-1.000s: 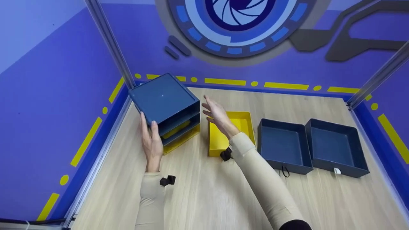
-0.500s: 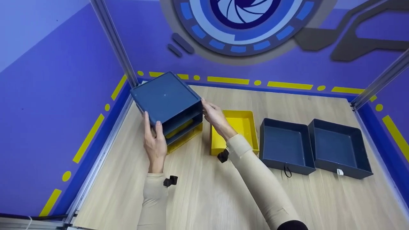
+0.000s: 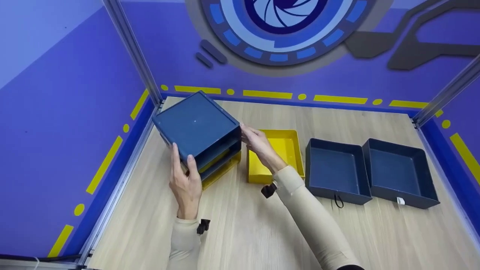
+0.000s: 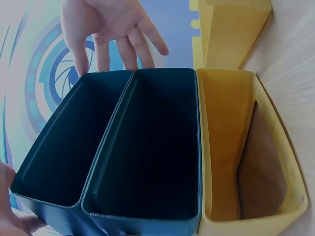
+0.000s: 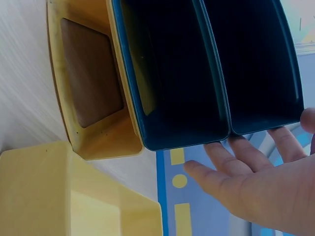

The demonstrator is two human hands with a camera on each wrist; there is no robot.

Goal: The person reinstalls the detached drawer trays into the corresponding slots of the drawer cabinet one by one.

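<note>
A stack of drawer housings stands at the back left in the head view: two dark blue shells (image 3: 195, 122) over a yellow shell (image 3: 221, 171), open fronts facing me. My left hand (image 3: 187, 187) lies along the stack's left side, fingers straight up it and thumb by the front corner. From the other side my right hand (image 3: 262, 148) presses its fingertips to the right wall of the blue shells. In the right wrist view these fingers (image 5: 248, 155) are extended against that wall, thumb by the front edge. The blue openings look dark inside; the yellow shell (image 4: 226, 147) has a cut-out in one wall.
A yellow drawer (image 3: 260, 179) sits just right of the stack, partly behind my right forearm. Further right stand two dark blue drawers (image 3: 333, 168), one with a black loop, the other with a white tab (image 3: 400, 201). Blue-violet walls (image 3: 262, 82) enclose the wooden table.
My right hand, apart from the stack a second ago, has come left to touch its right side. The stack has shifted slightly towards me, with the left hand moving along.
</note>
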